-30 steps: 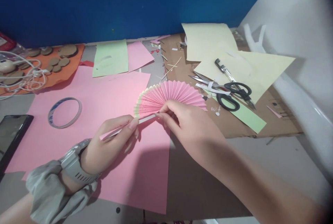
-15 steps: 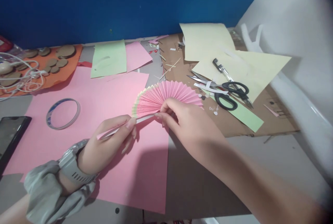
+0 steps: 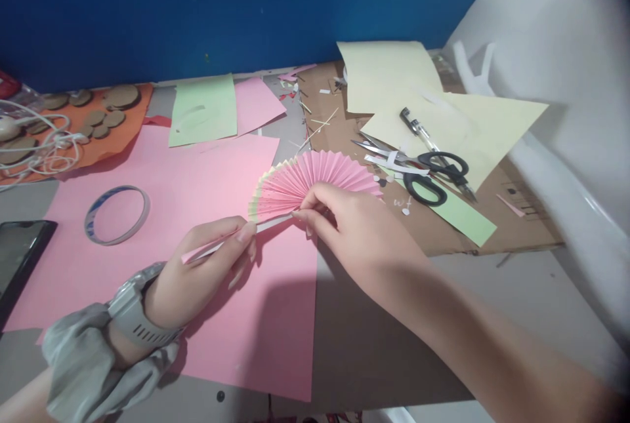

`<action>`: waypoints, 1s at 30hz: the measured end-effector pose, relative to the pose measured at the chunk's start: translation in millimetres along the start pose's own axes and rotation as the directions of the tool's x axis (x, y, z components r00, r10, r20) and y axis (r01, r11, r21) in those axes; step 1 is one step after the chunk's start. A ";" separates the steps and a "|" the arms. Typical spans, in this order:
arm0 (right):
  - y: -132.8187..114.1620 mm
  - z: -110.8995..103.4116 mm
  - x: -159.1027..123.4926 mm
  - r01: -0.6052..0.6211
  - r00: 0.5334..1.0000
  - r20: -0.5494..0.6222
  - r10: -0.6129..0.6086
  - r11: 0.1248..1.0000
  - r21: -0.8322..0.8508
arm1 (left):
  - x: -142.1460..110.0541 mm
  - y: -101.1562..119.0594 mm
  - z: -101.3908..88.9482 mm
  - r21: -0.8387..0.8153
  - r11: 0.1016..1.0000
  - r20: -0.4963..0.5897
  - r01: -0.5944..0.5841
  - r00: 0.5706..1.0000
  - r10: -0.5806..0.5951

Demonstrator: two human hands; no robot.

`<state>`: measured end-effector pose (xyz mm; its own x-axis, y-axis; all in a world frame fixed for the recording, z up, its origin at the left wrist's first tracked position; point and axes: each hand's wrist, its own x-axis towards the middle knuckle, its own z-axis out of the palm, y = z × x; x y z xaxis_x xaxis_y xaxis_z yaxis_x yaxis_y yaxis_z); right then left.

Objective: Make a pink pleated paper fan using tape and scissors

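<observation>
A pleated pink paper fan (image 3: 285, 190) with a yellow-green edge on its left side is spread out in a half circle over the pink sheet (image 3: 197, 180). My right hand (image 3: 335, 213) pinches the fan at its gathered lower middle, thumb against index finger. My left hand (image 3: 216, 246), with a grey watch at the wrist, pinches a narrow paper strip (image 3: 273, 223), pale on one face and pink at its near end. That strip runs along the fan's straight lower edge to my right fingertips. Whether the strip is stuck to the fan, I cannot tell.
Black-handled scissors (image 3: 426, 187), a pen (image 3: 418, 128) and a green paper strip (image 3: 462, 220) lie on cardboard (image 3: 354, 220) at right, near pale yellow sheets (image 3: 394, 75). At left are a tape roll (image 3: 88, 223), a phone (image 3: 22, 259), and white earphones (image 3: 59, 141) on orange paper.
The whole scene has shifted very slightly left in view. Both hands keep the same grips on the fan and the strip.
</observation>
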<state>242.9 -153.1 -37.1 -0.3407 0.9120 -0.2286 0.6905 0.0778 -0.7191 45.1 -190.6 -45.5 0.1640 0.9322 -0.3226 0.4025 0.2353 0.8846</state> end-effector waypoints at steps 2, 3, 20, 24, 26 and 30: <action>0.5 1.0 0.3 0.009 1.000 -0.002 -0.009 1.000 -0.014 | -0.2 0.1 -0.3 0.008 1.000 0.003 -0.007 1.000 0.007; 0.6 1.8 0.7 0.015 1.000 -0.012 -0.015 1.000 -0.023 | -0.2 0.5 -0.3 0.012 1.000 0.005 -0.007 1.000 0.007; 6.5 1.1 1.8 0.313 0.875 -0.242 -0.419 0.872 -0.377 | 7.8 -4.8 -8.8 -0.300 0.954 -0.007 0.021 1.000 -0.024; 7.5 8.6 0.7 0.356 0.792 -0.277 -0.545 0.780 -0.515 | 10.8 -6.3 -11.3 -0.396 0.918 0.036 0.011 0.999 0.003; 7.1 13.5 0.1 0.372 0.753 -0.299 -0.586 0.754 -0.541 | 10.8 -6.7 -11.5 -0.422 0.906 0.047 0.013 0.999 0.008; 4.0 24.4 -0.6 0.426 0.684 -0.272 -0.677 0.674 -0.604 | 8.6 -6.8 -10.0 -0.438 0.899 0.049 0.004 0.999 0.019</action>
<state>230.3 -163.2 -55.8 -0.5265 0.6810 0.5089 0.7055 0.6840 -0.1853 34.8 -181.5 -50.9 0.2152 0.9220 -0.3218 -0.0324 0.3361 0.9413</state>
